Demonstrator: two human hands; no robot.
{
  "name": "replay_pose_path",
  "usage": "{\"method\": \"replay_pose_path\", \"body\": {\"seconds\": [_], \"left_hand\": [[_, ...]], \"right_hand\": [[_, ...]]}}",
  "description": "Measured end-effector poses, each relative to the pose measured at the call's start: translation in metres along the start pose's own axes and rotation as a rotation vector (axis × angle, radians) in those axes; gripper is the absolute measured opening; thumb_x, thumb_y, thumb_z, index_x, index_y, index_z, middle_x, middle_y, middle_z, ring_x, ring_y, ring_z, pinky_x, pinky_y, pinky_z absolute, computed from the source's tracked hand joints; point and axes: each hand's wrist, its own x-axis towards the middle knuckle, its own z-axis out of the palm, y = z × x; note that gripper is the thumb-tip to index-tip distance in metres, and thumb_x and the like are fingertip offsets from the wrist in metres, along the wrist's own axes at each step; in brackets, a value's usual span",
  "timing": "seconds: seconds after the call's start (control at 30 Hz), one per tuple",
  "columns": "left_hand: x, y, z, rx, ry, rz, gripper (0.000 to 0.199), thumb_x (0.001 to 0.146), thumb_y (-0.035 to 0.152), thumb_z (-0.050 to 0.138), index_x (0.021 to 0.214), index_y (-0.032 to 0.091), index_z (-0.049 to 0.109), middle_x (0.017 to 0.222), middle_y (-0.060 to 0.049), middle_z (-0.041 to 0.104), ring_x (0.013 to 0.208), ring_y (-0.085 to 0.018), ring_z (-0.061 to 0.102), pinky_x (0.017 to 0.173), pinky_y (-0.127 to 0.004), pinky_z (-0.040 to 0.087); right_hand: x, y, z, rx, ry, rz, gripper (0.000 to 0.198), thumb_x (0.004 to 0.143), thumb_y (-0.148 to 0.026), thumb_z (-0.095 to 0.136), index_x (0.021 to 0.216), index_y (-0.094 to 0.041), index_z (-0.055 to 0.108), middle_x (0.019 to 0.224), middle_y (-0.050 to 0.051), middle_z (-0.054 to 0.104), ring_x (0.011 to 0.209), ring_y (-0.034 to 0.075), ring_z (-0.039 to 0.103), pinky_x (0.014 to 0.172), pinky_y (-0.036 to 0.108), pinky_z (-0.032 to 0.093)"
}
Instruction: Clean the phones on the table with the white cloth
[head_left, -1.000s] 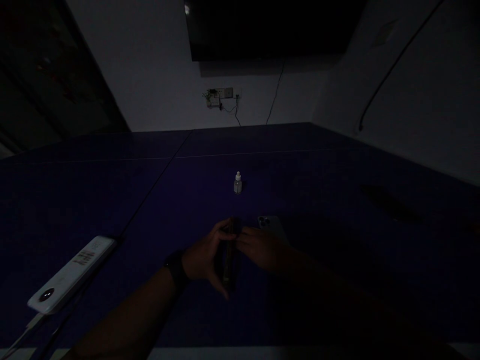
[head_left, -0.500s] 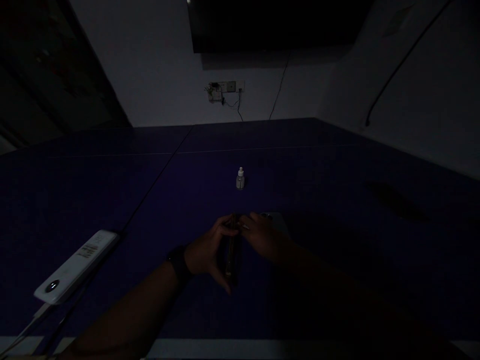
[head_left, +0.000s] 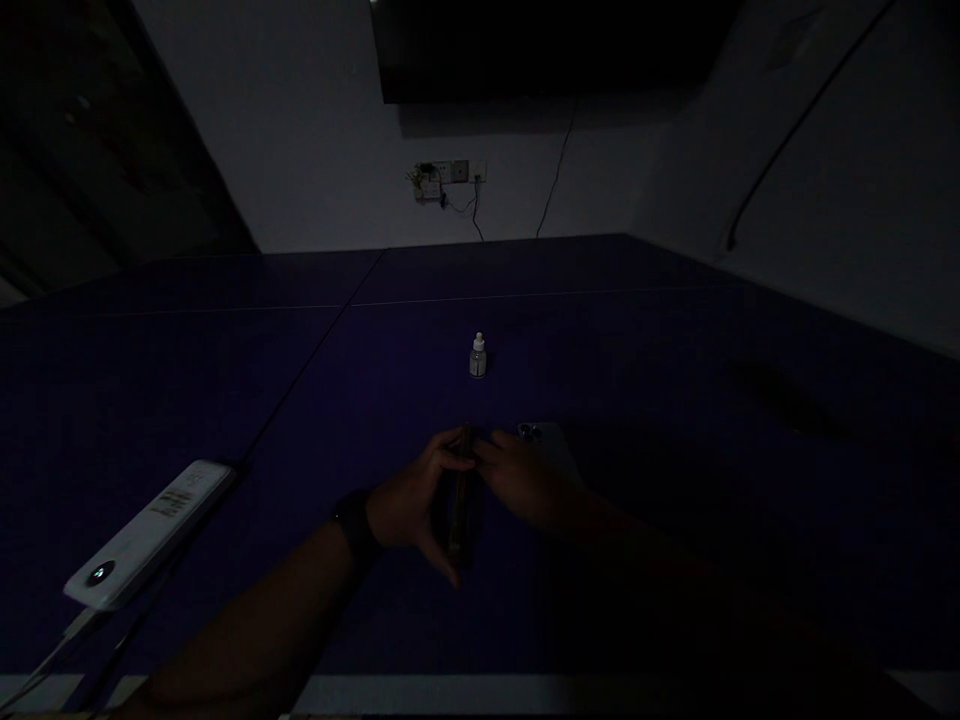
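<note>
Head view — slim object (head_left: 458,508) clamped in left fingers (head_left: 450,460) — right fingers (head_left: 491,451) beside, grip unclear.

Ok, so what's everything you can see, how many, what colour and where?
Table: one, purple-blue, in front
Bottle: one, white and clear, mid-table
Gadget: one, white, table's left
Cable: one, white, at gadget's near end
Phone: one, pale, right of centre
Dark shape: one, blackish, table's right, too dim to name
TV: one, black, on wall
Sockets: several, pale and grey, below TV
Plant: one, green, by sockets
Thin block: one, dark brownish, nearer than bottle
Watch: one, black, left wrist
Left hand: one, bare, around block
Right hand: one, bare, at block's far end
</note>
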Motion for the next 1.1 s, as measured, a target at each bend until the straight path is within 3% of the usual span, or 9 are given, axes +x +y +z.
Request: {"method": "replay_pose_path", "body": {"seconds": [0.2, 0.33, 0.6, 0.83, 1.1], "left_hand": [[-0.001, -0.002, 0.000, -0.008, 0.014, -0.008, 0.126, 0.033, 0.066, 0.095, 0.137, 0.032, 0.033, 0.155, -0.017, 0.020, 0.144, -0.049, 0.031, 0.113, -0.065, 0.036], [-0.002, -0.005, 0.001, -0.023, 0.005, -0.034, 0.129, 0.030, 0.066, 0.096, 0.137, 0.031, 0.034, 0.155, -0.018, 0.021, 0.143, -0.049, 0.032, 0.113, -0.065, 0.036], [0.001, 0.002, -0.002, -0.044, 0.010, -0.024, 0.123, 0.033, 0.068, 0.094, 0.135, 0.031, 0.036, 0.155, -0.018, 0.023, 0.145, -0.047, 0.031, 0.114, -0.064, 0.035], [0.000, -0.004, 0.001, -0.020, 0.013, -0.020, 0.128, 0.027, 0.068, 0.094, 0.134, 0.030, 0.035, 0.154, -0.018, 0.024, 0.144, -0.047, 0.033, 0.114, -0.064, 0.035], [0.000, 0.000, 0.000, -0.027, 0.022, -0.028, 0.125, 0.030, 0.068, 0.094, 0.135, 0.029, 0.037, 0.154, -0.019, 0.025, 0.144, -0.048, 0.033, 0.114, -0.063, 0.035]], "right_hand": [[-0.001, 0.000, 0.001, 0.038, -0.007, -0.038, 0.022, 0.100, -0.013, 0.050, 0.096, -0.017, 0.071, 0.100, 0.008, 0.068, 0.092, 0.021, 0.061, 0.082, 0.035, 0.052], [-0.010, -0.007, 0.001, 0.140, 0.010, -0.074, 0.022, 0.103, -0.016, 0.048, 0.102, -0.019, 0.070, 0.104, 0.005, 0.070, 0.088, 0.018, 0.060, 0.080, 0.032, 0.051], [0.003, 0.003, -0.004, 0.086, -0.032, 0.105, 0.023, 0.099, -0.009, 0.049, 0.105, -0.016, 0.070, 0.102, 0.009, 0.068, 0.087, 0.022, 0.060, 0.075, 0.034, 0.051], [-0.007, -0.005, 0.000, 0.191, -0.011, -0.049, 0.021, 0.099, -0.012, 0.052, 0.106, -0.019, 0.070, 0.105, 0.006, 0.069, 0.092, 0.019, 0.061, 0.084, 0.032, 0.051], [0.000, -0.003, 0.001, 0.164, 0.005, 0.142, 0.024, 0.097, -0.006, 0.049, 0.098, -0.017, 0.071, 0.101, 0.009, 0.069, 0.085, 0.021, 0.060, 0.076, 0.034, 0.050]]}}
